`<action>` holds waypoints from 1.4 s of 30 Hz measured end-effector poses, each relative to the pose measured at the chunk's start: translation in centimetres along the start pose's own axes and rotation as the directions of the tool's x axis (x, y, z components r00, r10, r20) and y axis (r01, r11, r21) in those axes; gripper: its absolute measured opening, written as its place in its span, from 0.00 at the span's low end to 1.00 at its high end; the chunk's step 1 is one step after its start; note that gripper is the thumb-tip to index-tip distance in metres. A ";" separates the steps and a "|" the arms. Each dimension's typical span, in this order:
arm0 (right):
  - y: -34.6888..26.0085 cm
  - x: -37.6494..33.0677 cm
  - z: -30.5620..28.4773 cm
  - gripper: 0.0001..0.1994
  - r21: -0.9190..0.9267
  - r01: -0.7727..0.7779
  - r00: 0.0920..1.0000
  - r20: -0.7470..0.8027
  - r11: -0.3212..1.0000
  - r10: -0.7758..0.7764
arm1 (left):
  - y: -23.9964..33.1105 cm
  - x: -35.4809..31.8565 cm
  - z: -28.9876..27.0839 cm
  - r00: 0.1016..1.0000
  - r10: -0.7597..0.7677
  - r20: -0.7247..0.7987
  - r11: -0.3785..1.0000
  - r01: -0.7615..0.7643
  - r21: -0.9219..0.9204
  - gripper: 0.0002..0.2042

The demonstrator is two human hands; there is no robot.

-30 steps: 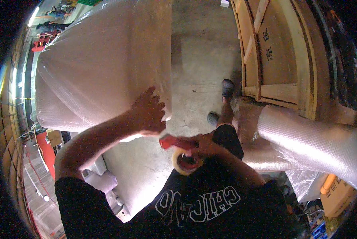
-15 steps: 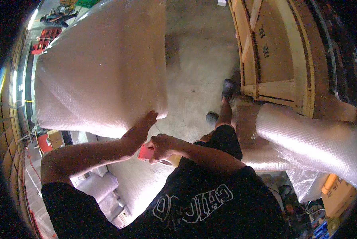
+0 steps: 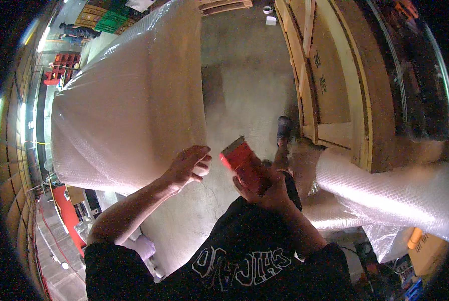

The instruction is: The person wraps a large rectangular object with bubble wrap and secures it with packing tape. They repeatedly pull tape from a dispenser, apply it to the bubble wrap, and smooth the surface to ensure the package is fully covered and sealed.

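Note:
My right hand [image 3: 274, 193] is wrapped round a red tape dispenser [image 3: 242, 160], held over the floor in front of my body. A dull grey cutting edge tops the dispenser, and my palm hides its lower part. My left hand [image 3: 190, 163] is just left of it, fingers loosely bent and apart, with nothing visible in them. Beside that hand stands a large, boxy load [image 3: 154, 95] wrapped in bubble wrap. The hand is close to its near right corner; whether they touch I cannot tell.
A wooden crate [image 3: 334, 75] stands at the right. Nearer lies a thick bubble wrap roll [image 3: 380, 185], by a cardboard box [image 3: 427, 253]. Red crates [image 3: 66, 65] are at the far left. A tape roll [image 3: 268, 9] and a wooden pallet [image 3: 224, 6] lie on the floor ahead.
My left hand has come away from the wrapped load's lower corner. My right hand has moved right with the tape dispenser and turned it upward. The view has shifted slightly.

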State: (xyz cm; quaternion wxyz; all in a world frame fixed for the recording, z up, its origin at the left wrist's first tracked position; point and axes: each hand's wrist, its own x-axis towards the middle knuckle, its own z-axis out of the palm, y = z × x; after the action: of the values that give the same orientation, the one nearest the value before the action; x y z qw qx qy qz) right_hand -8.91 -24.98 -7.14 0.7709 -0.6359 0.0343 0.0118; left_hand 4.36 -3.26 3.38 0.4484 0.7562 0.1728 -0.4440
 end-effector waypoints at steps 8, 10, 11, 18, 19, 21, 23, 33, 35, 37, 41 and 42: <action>0.5 1.4 -0.9 0.49 -0.151 0.249 0.950 0.229 0.957 -0.211 | -0.9 3.0 -0.2 0.996 -0.009 0.090 1.000 0.012 -0.027 0.23; 0.5 1.7 -1.1 0.49 -0.169 0.208 0.957 0.239 0.963 -0.164 | 0.0 3.1 0.1 0.997 -0.013 0.072 0.996 0.019 -0.090 0.21; 0.6 1.9 -1.2 0.49 -0.179 0.187 0.960 0.243 0.966 -0.141 | 0.9 3.2 0.0 0.996 -0.065 0.054 0.995 0.068 -0.070 0.20; 2.7 4.2 -0.7 0.48 -0.110 0.125 0.982 0.159 0.986 -0.107 | 4.8 7.9 -1.5 0.954 0.297 0.047 0.542 -0.210 0.814 0.17; 3.4 5.0 1.0 0.47 -0.006 -0.006 0.997 0.073 1.000 0.006 | 6.7 10.3 -2.5 0.934 0.349 0.076 0.260 -0.175 0.950 0.15; 5.6 6.4 2.7 0.43 0.181 -0.193 0.981 0.058 0.964 0.186 | 10.7 15.8 -5.3 0.881 0.456 0.129 -0.127 -0.079 0.989 0.13; 7.7 9.3 3.3 0.39 0.280 -0.311 0.946 0.188 0.908 0.266 | 14.3 20.0 -9.1 0.805 0.582 0.112 -0.266 0.059 0.962 0.12; 15.8 20.5 6.9 0.28 0.441 -0.498 0.849 0.422 0.747 0.317 | 17.1 27.3 -11.6 0.945 0.218 0.245 -0.721 -0.013 0.693 0.12; 13.2 21.1 6.5 0.26 0.463 -0.511 0.842 0.439 0.724 0.313 | 16.3 26.8 -12.0 0.911 0.321 0.258 -0.673 0.028 0.739 0.14; 12.6 21.9 6.4 0.25 0.438 -0.528 0.823 0.474 0.727 0.313 | 16.3 26.5 -12.2 0.818 0.467 0.336 -0.730 0.142 0.669 0.16; 15.4 22.6 6.3 0.25 0.409 -0.527 0.802 0.529 0.745 0.277 | 16.2 25.6 -11.9 0.740 0.512 0.436 -0.795 0.216 0.567 0.19; 15.7 22.5 6.5 0.25 0.418 -0.510 0.813 0.519 0.752 0.263 | 16.1 24.8 -12.5 0.788 0.466 0.401 -0.777 0.149 0.612 0.22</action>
State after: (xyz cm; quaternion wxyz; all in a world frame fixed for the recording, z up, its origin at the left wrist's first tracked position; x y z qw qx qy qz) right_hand 12.85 -16.17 -22.81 0.8851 -0.3521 0.0002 0.3044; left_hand 34.98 -4.95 -6.15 -0.4593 0.7447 -0.4833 -0.0299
